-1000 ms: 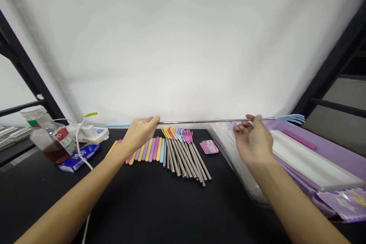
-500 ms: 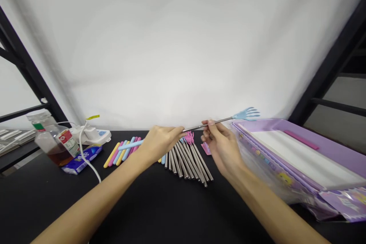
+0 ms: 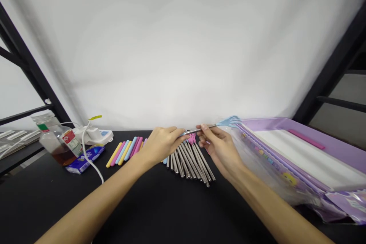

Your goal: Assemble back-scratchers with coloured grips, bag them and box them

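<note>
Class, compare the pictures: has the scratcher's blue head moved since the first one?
Yes: the blue head has moved left, from over the purple tray to its left end.

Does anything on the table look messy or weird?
A bit: the rods lie crooked, with uneven ends, and the white cable crosses the blue packet. I see no spill or damage.
</note>
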`<state>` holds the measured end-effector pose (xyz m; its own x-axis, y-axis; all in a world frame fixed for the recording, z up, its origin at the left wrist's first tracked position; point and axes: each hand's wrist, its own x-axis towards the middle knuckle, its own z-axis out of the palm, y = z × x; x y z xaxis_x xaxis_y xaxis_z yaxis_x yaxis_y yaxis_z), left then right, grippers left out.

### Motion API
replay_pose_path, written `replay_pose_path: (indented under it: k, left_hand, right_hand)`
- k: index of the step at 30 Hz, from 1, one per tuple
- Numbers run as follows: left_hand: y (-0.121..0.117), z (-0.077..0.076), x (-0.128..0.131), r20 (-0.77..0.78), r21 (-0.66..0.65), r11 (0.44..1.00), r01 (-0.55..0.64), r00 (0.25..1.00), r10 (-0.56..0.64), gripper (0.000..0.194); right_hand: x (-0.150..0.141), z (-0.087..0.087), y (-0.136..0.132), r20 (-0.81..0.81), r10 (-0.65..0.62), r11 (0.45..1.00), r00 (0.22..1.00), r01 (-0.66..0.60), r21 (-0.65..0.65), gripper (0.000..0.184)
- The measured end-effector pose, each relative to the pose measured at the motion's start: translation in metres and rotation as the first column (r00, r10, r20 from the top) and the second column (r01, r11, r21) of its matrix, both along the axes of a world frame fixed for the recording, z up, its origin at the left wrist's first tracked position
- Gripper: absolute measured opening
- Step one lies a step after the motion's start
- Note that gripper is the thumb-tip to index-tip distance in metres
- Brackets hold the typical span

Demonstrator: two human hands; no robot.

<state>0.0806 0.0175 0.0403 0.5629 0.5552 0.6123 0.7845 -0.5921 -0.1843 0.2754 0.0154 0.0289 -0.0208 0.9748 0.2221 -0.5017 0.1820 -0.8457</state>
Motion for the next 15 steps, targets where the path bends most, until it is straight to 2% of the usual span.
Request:
replay_pose_path:
  k: [2, 5, 6, 9, 12, 15]
  left_hand:
    - [0.003, 0.0, -0.006, 0.004, -0.007, 1.0, -0.009, 1.0, 0.01, 0.041]
    - [0.009, 0.0, -0.022, 0.016, 0.004, 1.0, -0.018, 1.0, 0.018, 0.041]
    - [0.011, -0.001, -0.025, 0.013, 0.005, 1.0, -0.022, 1.0, 0.022, 0.042]
    - [0.01, 0.0, -0.023, -0.023, -0.004, 0.998, -0.057, 0.998, 0.057, 0.045]
    - [0.005, 0.002, -0.013, -0.032, -0.051, 0.994, -0.096, 0.995, 0.094, 0.043]
    - [0.002, 0.001, -0.008, -0.018, -0.142, 0.986, -0.083, 0.996, 0.082, 0.037]
  right_hand:
    - [0.003, 0.003, 0.001, -0.035, -0.035, 0.999, 0.999, 0.035, -0.026, 0.029]
    - [0.018, 0.006, 0.008, -0.097, -0.17, 0.985, 0.981, 0.171, -0.001, 0.03]
    - [0.022, 0.005, 0.011, -0.062, -0.206, 0.977, 0.976, 0.209, 0.032, 0.031]
    - [0.024, -0.002, 0.015, 0.208, -0.287, 0.953, 0.935, 0.257, 0.157, 0.03]
    - [0.019, -0.008, 0.012, 0.395, -0.26, 0.963, 0.881, 0.204, 0.178, 0.033]
    - [0.018, -0.002, 0.008, 0.397, -0.161, 0.986, 0.903, 0.134, 0.096, 0.034]
